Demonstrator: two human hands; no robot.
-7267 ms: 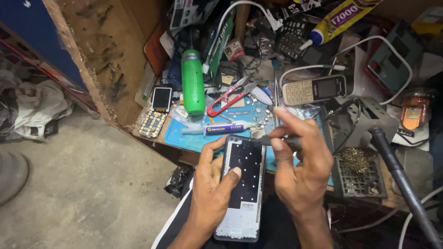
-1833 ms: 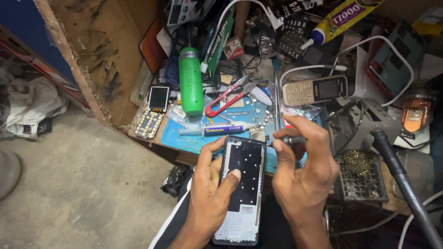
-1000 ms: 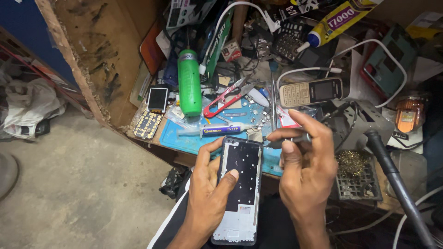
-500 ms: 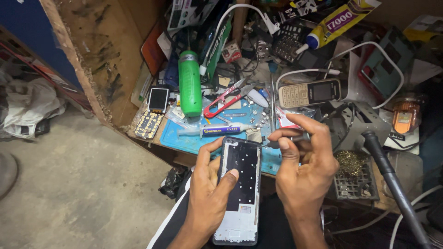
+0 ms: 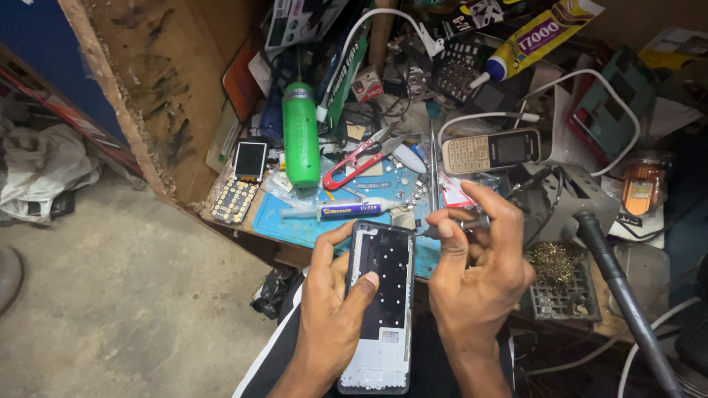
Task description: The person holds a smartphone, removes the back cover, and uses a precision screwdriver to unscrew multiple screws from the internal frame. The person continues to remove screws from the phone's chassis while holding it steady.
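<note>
A green bottle (image 5: 301, 134) with a pale label stands far left; a yellow glue tube (image 5: 542, 35) lies upper right. The left hand (image 5: 335, 309) grips the opened, dark-backed phone (image 5: 381, 302) over the lap; the right hand (image 5: 479, 273) pinches a thin tool (image 5: 442, 230) at its top edge.

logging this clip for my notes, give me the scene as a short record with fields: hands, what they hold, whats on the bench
left hand: left hand grips the opened phone, thumb across its back
right hand: right hand pinches a thin tool, tip at the phone's top right corner
bench, near: syringe on the blue mat, red-handled scissors, green bottle
bench, far: keypad phone, glue tube
right side: brass wool holder
</note>
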